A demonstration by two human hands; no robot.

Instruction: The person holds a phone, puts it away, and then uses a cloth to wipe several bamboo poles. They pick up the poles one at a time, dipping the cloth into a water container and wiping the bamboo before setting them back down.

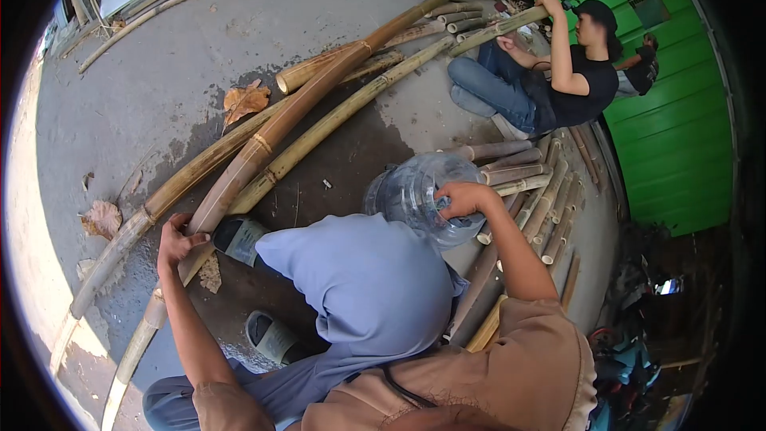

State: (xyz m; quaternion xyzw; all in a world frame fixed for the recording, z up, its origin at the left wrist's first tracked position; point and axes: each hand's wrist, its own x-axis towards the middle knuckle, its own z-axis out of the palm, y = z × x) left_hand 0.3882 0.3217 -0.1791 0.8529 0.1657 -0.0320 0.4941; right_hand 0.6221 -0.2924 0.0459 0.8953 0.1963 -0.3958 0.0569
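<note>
Where your left hand [179, 241] is: toward nine o'clock, wrapped on the brown pole [275, 136] with the thumb laid over it; how firmly you squeeze can't be told.
Brown pole: slants from seven o'clock up to one, lying across other bamboo [307, 72] on the floor [144, 32]. Those round lengths could roll beneath it if you tug unevenly, and it might then slip onto your sandals [242, 241], one of which is right beside it.
Right hand [465, 199]: just off centre toward three o'clock, well apart from the left, fingers at the clear jug [399, 199]. Whether they grip its edge or reach inside doesn't show.
Jug: at one o'clock from your raised knee [375, 271]. It looks light, so a knock from that knee could tip it; a rough edge, if it has one, could scratch your fingers.
Cut pieces [517, 175]: piled at three o'clock, past the jug; a shove could set them rolling.
Seated person [586, 72]: at two o'clock, hands on a greenish pole [511, 25]; if its other end reaches your side, a bump from you could jar that grip.
</note>
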